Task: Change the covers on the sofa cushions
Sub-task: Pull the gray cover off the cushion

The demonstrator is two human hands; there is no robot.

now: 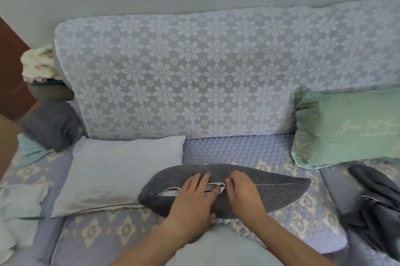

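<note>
A cushion in a dark grey cover (270, 192) lies on the sofa seat (238, 148) in front of me, zip edge facing up. The zip is closed on its right part and gapes open on the left, where white filling shows. My right hand (242, 192) pinches the zip pull at the middle of the edge. My left hand (194, 194) lies flat on the cover just left of it, fingers straight, pressing beside the opening. A bare white cushion (116, 170) rests to the left. A green covered cushion (350, 127) leans at the right.
A loose dark grey cover (376, 207) is crumpled on the seat at the right. Another grey bundle (52, 125) sits at the far left by the flowered backrest (184, 70). Pale green cloth (17, 211) lies at the left edge. Cream fabric (39, 64) rests on a side shelf.
</note>
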